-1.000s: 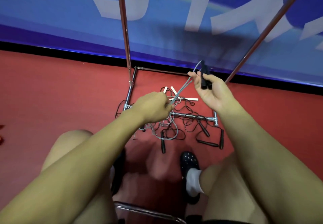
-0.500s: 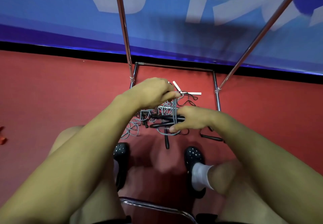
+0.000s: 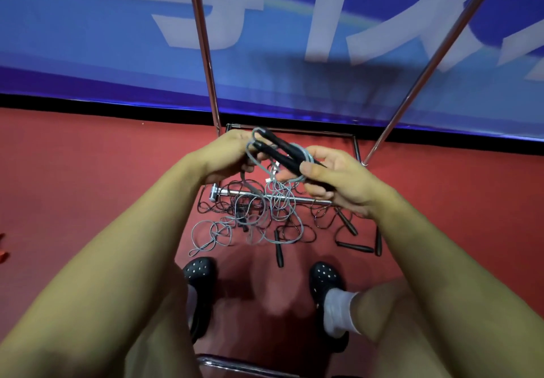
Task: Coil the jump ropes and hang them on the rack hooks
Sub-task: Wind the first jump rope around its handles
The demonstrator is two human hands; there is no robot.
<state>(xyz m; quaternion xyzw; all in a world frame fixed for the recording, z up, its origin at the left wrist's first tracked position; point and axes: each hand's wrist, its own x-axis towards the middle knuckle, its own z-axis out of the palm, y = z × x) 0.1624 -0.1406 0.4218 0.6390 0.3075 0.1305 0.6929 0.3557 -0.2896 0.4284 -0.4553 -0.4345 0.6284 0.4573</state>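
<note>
- A blue banner (image 3: 117,38) with pale lettering ran across the wall ahead of me; below it lay the red floor (image 3: 88,171).
- The rack (image 3: 203,53) stood before me; two chrome poles rose from a rectangular base frame on the floor; I could see no hooks from here.
- My right hand (image 3: 332,180) was curled round two black handles (image 3: 282,153) held side by side, thumb pressed on top; grey loops wrapped the handles just by my thumb.
- My left hand (image 3: 226,153) was closed on the grey jump rope (image 3: 253,153) near the handles' far tips; both hands were near each other, joined by the handles.
- From my hands the grey cord hung down into a tangle of ropes (image 3: 265,212) lying on the floor over the rack's front bar; thin black cords were mixed in.
- Loose black handles (image 3: 353,248) lay on the floor to the right of the tangle; another lay by my feet.
- My black clogs (image 3: 323,277) rested on the floor just below the pile.
</note>
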